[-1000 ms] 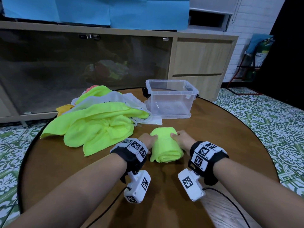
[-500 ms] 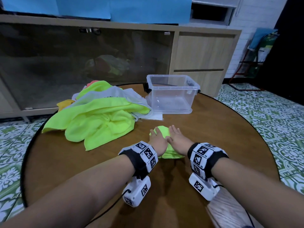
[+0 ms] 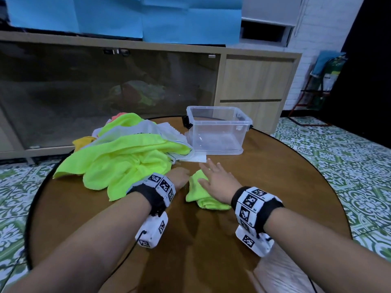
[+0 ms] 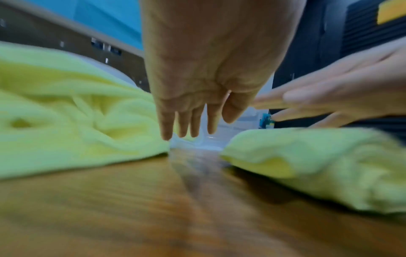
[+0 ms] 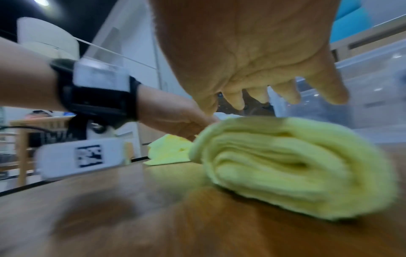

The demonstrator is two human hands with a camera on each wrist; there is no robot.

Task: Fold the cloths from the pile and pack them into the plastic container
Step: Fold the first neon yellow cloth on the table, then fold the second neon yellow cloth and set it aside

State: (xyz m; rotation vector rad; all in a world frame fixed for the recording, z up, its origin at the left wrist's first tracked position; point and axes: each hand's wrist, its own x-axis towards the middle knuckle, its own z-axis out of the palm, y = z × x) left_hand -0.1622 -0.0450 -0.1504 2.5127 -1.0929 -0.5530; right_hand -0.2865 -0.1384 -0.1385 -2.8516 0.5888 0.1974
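Observation:
A folded neon-yellow cloth (image 3: 202, 194) (image 5: 296, 165) (image 4: 318, 167) lies on the round wooden table (image 3: 275, 187), in front of me. My right hand (image 3: 215, 176) (image 5: 263, 97) is over it, fingers straight and spread, holding nothing. My left hand (image 3: 179, 176) (image 4: 189, 125) hangs just left of the cloth with straight fingers, above bare wood between it and the pile. The pile of unfolded cloths (image 3: 127, 157) (image 4: 66, 113), mostly neon yellow, lies at the left. A clear plastic container (image 3: 218, 130) (image 5: 362, 83) stands open and empty behind the folded cloth.
A white sheet (image 3: 195, 158) pokes out from under the pile beside the container. Behind the table stands a long cabinet (image 3: 254, 81) with dark glass doors. Green patterned floor tiles (image 3: 338, 155) surround the table. A pale wooden surface (image 3: 279, 273) shows at the near right edge.
Both hands held the sides of the folded cloth, then pressed flat on top of it. Now the left hand has moved off to the left and the right hand has opened above it.

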